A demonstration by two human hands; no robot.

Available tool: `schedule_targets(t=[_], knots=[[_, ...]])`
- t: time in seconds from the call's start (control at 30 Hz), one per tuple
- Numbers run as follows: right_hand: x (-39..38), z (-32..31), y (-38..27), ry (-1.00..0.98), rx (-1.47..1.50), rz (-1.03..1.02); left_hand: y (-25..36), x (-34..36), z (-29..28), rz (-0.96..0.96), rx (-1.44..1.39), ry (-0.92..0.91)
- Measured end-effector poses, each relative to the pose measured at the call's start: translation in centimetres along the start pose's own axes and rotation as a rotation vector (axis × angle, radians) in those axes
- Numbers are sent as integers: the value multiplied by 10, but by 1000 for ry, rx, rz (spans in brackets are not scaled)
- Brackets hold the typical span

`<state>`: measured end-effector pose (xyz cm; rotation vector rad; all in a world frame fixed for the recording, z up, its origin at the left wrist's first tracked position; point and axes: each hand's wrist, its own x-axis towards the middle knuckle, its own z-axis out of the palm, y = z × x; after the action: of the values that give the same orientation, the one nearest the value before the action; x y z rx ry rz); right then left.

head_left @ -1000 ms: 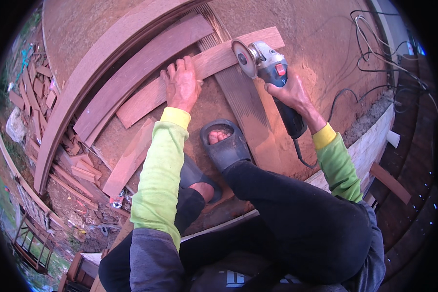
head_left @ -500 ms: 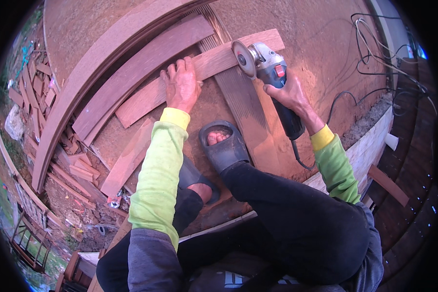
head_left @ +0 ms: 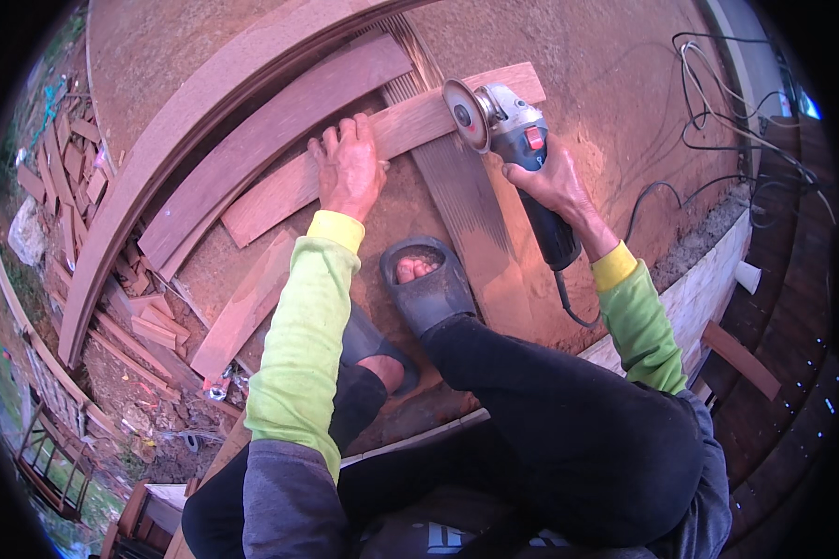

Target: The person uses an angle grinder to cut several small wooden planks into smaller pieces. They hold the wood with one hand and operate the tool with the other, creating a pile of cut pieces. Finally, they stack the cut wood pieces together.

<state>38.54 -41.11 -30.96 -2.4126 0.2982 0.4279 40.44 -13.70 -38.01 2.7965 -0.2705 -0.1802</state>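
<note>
A reddish wooden board (head_left: 415,119) lies slantwise, its right part resting across a grooved plank (head_left: 457,186). My left hand (head_left: 350,172) presses on the board from above, fingers curled over its far edge. In my right hand (head_left: 559,182) is a blue and black angle grinder (head_left: 517,130), gripped round its body, with the thumb near the red switch. The grinder's round disc (head_left: 466,115) stands on edge over the board, close to its right end; whether it touches the wood I cannot tell.
Curved wooden boards (head_left: 280,140) lie beyond my left hand. Wood offcuts (head_left: 70,168) are heaped at the left. Cables (head_left: 718,102) lie tangled at the right; the grinder's cord (head_left: 569,303) runs down near my knee. My sandalled foot (head_left: 424,279) is close to the grooved plank.
Hardly anything differs: the view has shifted slightly. My left hand stays on the board and the grinder stays in my right hand, its disc over the same part of the wood.
</note>
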Motion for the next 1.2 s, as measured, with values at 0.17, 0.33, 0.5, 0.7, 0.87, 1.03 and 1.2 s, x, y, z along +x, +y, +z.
schedule_targets(t=[0.17, 0.33, 0.5, 0.7, 0.87, 1.03, 1.2], knots=[[2, 0, 2, -11, -14, 11, 0, 0, 1, -2, 4, 5], [4, 2, 4, -6, -6, -24, 0, 0, -1, -8, -9, -9], [4, 2, 1, 1, 1, -18, -1, -1, 0, 5, -14, 18], [3, 1, -6, 2, -15, 15, -1, -1, 1, 0, -14, 6], [6, 2, -3, -14, 9, 9, -1, -1, 1, 1, -14, 11], [10, 3, 3, -4, 1, 0, 1, -1, 0, -7, -4, -14], [10, 2, -4, -3, -20, 10, 0, -1, 1, -11, -5, -13]])
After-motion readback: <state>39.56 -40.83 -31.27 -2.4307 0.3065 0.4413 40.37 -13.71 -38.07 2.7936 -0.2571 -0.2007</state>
